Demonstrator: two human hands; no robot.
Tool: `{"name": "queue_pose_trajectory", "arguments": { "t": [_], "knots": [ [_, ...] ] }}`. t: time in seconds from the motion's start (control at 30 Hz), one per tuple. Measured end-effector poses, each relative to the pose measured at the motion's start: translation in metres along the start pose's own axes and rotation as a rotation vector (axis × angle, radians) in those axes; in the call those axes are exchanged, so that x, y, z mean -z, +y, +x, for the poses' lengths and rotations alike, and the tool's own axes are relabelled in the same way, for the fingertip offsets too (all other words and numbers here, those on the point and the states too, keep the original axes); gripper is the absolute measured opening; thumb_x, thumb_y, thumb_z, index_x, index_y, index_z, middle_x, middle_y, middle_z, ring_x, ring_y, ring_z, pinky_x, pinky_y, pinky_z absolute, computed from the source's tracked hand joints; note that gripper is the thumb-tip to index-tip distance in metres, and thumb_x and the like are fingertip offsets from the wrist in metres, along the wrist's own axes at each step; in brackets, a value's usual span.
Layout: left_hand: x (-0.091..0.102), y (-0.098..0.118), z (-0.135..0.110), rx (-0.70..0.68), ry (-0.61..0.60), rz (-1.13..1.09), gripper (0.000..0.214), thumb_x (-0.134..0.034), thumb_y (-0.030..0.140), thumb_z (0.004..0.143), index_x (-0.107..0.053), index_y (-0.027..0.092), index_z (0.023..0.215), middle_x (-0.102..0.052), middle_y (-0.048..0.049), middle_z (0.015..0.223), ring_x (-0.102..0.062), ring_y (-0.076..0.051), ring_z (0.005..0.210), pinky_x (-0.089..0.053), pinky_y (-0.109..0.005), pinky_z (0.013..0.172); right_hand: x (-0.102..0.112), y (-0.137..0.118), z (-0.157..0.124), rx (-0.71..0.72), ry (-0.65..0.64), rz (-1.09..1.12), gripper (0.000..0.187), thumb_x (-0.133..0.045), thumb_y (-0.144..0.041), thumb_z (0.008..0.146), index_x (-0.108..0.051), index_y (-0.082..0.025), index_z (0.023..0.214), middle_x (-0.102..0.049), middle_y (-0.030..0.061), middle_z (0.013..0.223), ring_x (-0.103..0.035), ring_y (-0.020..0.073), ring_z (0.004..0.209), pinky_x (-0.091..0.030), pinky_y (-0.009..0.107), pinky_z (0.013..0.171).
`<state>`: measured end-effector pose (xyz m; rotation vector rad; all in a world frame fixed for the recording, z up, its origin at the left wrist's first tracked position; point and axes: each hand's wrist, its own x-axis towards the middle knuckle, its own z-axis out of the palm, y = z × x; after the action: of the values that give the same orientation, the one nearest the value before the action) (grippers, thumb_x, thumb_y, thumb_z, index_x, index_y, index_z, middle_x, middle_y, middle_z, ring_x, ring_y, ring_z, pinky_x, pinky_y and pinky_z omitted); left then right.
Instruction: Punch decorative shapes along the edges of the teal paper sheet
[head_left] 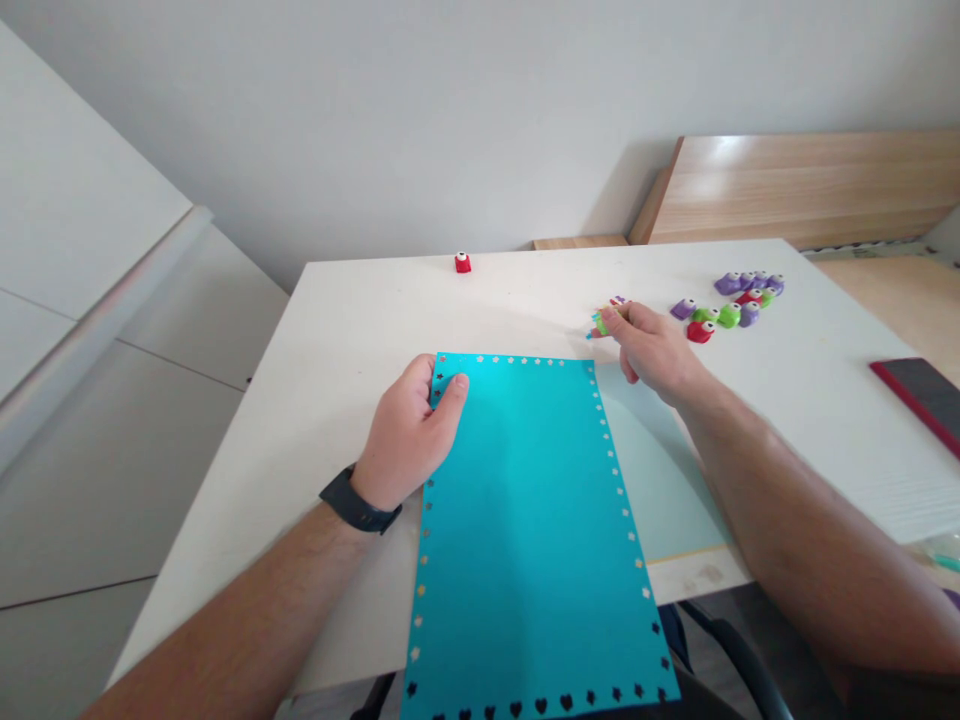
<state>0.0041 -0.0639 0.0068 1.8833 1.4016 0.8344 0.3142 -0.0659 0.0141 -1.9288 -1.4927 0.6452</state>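
Observation:
A blue sheet of paper (525,500), with small flower, star and heart holes punched along its edges, is held tilted over the table's front edge. My left hand (412,430) grips its upper left edge, thumb on top and fingers behind. My right hand (645,345) is beyond the sheet's top right corner, thumb and fingers pinched together. Small coloured paper pieces (602,322), green, blue and purple, show at its fingertips; some may lie on the table. Just right of that hand stand several purple, green and red craft punches (729,315). A lone red punch (463,263) sits at the table's back edge.
The white table (337,330) reaches back to a grey wall. A pale sheet (667,490) lies flat under my right forearm. A dark, red-edged flat object (922,395) rests at the right. White cabinets (112,400) stand left; a wooden headboard (810,185) is behind right.

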Motion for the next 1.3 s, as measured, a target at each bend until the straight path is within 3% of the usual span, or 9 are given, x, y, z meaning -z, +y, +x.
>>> {"name": "queue_pose_trajectory", "arguments": {
  "t": [0.23,0.37,0.47,0.57,0.8,0.93,1.1,1.3],
  "knots": [
    [0.001,0.000,0.000,-0.001,-0.010,-0.006,0.021,-0.053,0.042,0.096,-0.055,0.023,0.090,-0.058,0.0012,0.072,-0.051,-0.017,0.064,-0.036,-0.029,0.059,0.002,0.001,0.002,-0.017,0.088,-0.012,0.056,-0.040,-0.072,0.093,-0.064,-0.022,0.102,-0.056,-0.0004,0.052,-0.051,0.0176,0.050,-0.037,0.030,0.055],
    [0.001,0.000,0.001,0.005,-0.006,0.016,0.022,-0.053,0.043,0.096,-0.054,0.023,0.088,-0.056,0.0015,0.069,-0.050,-0.017,0.062,-0.036,-0.029,0.058,0.008,0.006,0.005,0.066,0.162,-0.051,0.052,-0.049,-0.067,0.091,-0.065,-0.020,0.106,-0.068,0.0055,0.079,-0.059,0.0186,0.064,-0.041,0.031,0.061],
    [0.001,0.000,0.001,-0.002,-0.003,0.015,0.022,-0.053,0.043,0.096,-0.054,0.023,0.087,-0.055,0.0015,0.069,-0.050,-0.017,0.062,-0.037,-0.029,0.058,0.017,0.011,0.008,0.125,0.270,-0.185,0.046,-0.057,-0.060,0.088,-0.069,-0.018,0.102,-0.069,0.0104,0.095,-0.060,0.0205,0.075,-0.044,0.034,0.068],
    [0.001,0.000,0.001,-0.012,0.008,0.013,0.020,-0.053,0.041,0.096,-0.055,0.023,0.089,-0.057,0.0012,0.072,-0.051,-0.017,0.064,-0.037,-0.029,0.059,0.029,0.019,0.010,0.131,0.332,-0.276,0.041,-0.062,-0.055,0.085,-0.071,-0.018,0.101,-0.068,0.0120,0.092,-0.058,0.0221,0.075,-0.045,0.037,0.070],
    [0.000,-0.001,0.001,-0.027,0.016,0.011,0.019,-0.052,0.041,0.096,-0.055,0.023,0.089,-0.056,0.0021,0.071,-0.050,-0.016,0.064,-0.038,-0.028,0.060,0.061,0.042,0.009,0.019,0.463,-0.203,0.051,-0.074,-0.038,0.073,-0.060,-0.022,0.120,-0.071,0.0083,0.099,-0.064,0.0229,0.077,-0.049,0.039,0.075],
    [0.000,-0.001,0.001,-0.027,0.011,0.019,0.021,-0.052,0.042,0.096,-0.055,0.023,0.089,-0.055,0.0024,0.070,-0.050,-0.016,0.063,-0.037,-0.028,0.059,0.080,0.049,0.006,-0.014,0.449,-0.260,0.038,-0.068,-0.033,0.076,-0.067,-0.026,0.113,-0.072,0.0080,0.099,-0.065,0.0259,0.082,-0.048,0.041,0.075],
    [0.001,-0.001,0.001,-0.019,0.006,0.012,0.021,-0.051,0.041,0.097,-0.053,0.023,0.087,-0.055,0.0032,0.069,-0.051,-0.016,0.064,-0.036,-0.028,0.060,0.094,0.039,0.000,-0.060,0.388,-0.451,0.036,-0.064,-0.032,0.076,-0.076,-0.022,0.109,-0.074,0.0111,0.093,-0.065,0.0301,0.089,-0.046,0.043,0.080],
    [0.002,0.002,0.002,-0.007,0.012,0.061,0.025,-0.053,0.040,0.097,-0.048,0.022,0.081,-0.049,0.0055,0.067,-0.048,-0.013,0.064,-0.034,-0.028,0.061,0.087,0.034,-0.001,-0.117,0.122,-0.631,0.037,-0.061,-0.034,0.074,-0.076,-0.025,0.107,-0.074,0.0069,0.094,-0.065,0.0257,0.079,-0.045,0.036,0.070]
  ]
}}
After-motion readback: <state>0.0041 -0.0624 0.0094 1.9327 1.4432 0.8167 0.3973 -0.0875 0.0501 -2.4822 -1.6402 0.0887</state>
